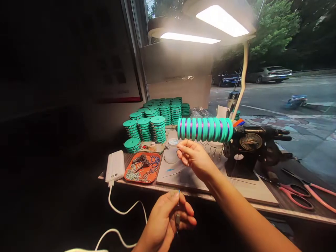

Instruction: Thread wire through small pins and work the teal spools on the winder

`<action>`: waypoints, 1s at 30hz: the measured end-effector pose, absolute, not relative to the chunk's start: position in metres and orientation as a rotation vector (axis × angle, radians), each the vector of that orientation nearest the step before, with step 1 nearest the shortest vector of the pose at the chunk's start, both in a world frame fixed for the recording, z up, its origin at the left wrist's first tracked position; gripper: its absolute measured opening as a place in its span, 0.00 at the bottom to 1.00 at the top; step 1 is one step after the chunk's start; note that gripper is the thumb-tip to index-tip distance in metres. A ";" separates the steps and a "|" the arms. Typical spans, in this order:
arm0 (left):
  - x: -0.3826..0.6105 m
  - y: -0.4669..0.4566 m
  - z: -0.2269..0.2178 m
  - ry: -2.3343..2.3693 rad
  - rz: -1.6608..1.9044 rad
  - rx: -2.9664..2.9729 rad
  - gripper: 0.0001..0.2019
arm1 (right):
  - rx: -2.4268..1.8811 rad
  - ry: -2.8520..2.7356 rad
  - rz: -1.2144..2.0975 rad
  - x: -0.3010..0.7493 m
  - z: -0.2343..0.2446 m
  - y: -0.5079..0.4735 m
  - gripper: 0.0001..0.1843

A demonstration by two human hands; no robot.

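A small metal piece [177, 219] sits in the curled fingers of the left hand [164, 211], in front of the bench [321, 213], while thumb and forefinger pinch a blue tip [179, 192], presumably to steady it. The right hand [195, 156] has its fingertips drawn together below the teal spools [200, 129]; whether they grip anything, I cannot tell. The orange tray [141, 181] likely keeps loose parts [134, 174] within reach.

The left hand [165, 215] holds a small metal piece [177, 219] before the surface's front edge [301, 213]; the right hand [193, 155] is near green spools [204, 128], a tray [147, 181] by the left corner.
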State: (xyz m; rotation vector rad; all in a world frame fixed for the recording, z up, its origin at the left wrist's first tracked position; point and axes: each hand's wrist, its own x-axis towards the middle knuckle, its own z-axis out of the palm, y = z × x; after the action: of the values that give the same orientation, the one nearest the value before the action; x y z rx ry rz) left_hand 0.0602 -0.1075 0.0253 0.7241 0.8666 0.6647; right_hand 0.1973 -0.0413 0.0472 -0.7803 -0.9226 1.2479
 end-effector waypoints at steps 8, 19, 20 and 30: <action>0.058 -0.110 0.025 0.906 0.688 0.665 0.09 | -0.789 -0.919 1.247 0.197 0.046 -0.042 0.11; 0.049 -0.115 0.008 0.812 0.635 0.645 0.06 | -0.860 -0.981 1.316 0.199 0.029 -0.051 0.13; 0.049 -0.116 0.008 0.808 0.635 0.645 0.06 | -0.878 -1.031 1.346 0.198 0.024 -0.058 0.13; 0.047 -0.118 0.012 0.771 0.654 0.702 0.07 | -0.779 -1.218 1.513 0.182 -0.004 -0.113 0.10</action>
State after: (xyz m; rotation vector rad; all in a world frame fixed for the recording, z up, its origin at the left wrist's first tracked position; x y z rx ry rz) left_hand 0.0466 -0.1178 0.0123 0.7018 0.7711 0.6541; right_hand 0.1816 -0.1128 -0.0040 -0.7794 -1.2184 1.5135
